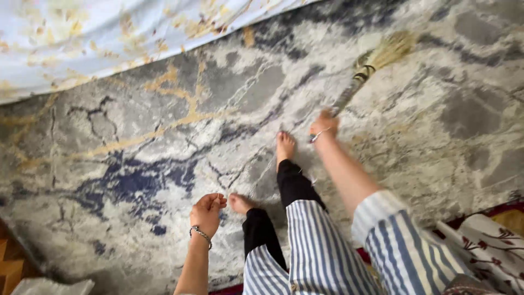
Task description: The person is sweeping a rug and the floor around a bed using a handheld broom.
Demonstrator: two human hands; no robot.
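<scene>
A view from above onto a large grey, white and navy marbled rug with gold veins [136, 142], which serves as the landmark here. Standing on the rug are two bare feet below black leggings and a blue-and-white striped garment [316, 246].

The right hand [323, 127] reaches forward over the rug's middle, fingers wrapped closed around the wound handle of a short straw hand broom [374, 60]. The broom's long axis runs diagonally away from the hand, up and to the right, and its pale bristle fan lies at the far end near the rug's upper edge. Whether the bristles touch the pile cannot be told — the broom is blurred.

The left hand [207, 210], wearing a thin silver bracelet, hangs nearer the camera above the rug's lower part, just beside the nearer foot. Its fingertips are drawn together as if pinching something very small; what that is cannot be made out. The right hand is the nearer one to the broom by far.

Beyond the rug's upper left edge lies a pale floral fabric [82, 33], cut off by the frame. At the lower right, a dark red patterned cloth [491, 235] is only partly visible.
</scene>
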